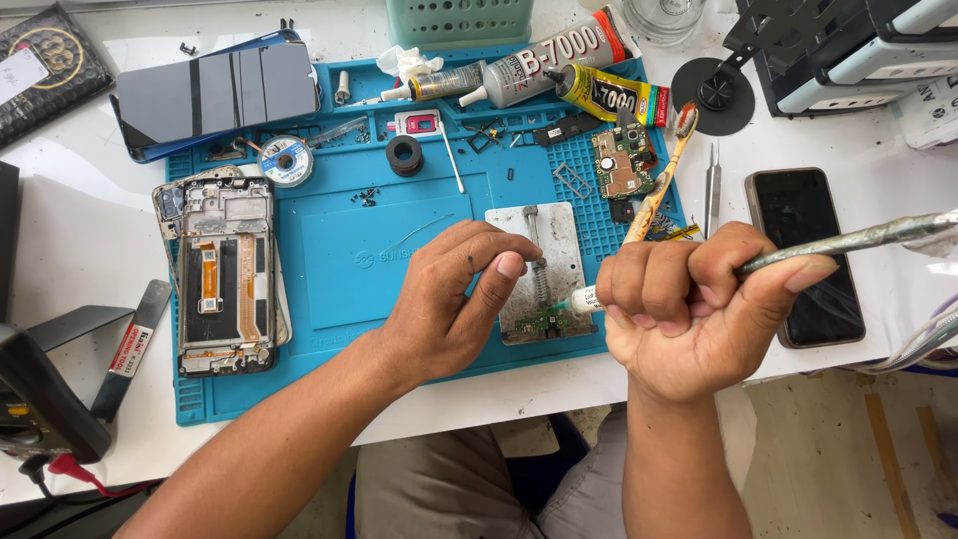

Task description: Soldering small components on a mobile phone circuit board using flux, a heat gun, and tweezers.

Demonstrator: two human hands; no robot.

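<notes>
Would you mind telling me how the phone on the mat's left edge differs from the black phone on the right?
The left phone lies opened, its frame, orange flex cables and metal parts exposed; the right phone is closed, showing a dark screen. The left phone rests partly on the blue mat; the right phone lies on the white table. Both lie flat.

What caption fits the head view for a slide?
Right hand squeezes a crumpled tube over a small green board while left hand rests beside it.

Metal holder [544, 262] on mat [339, 250], opened phone [225, 274] left, toothbrush [661, 180] right
</notes>
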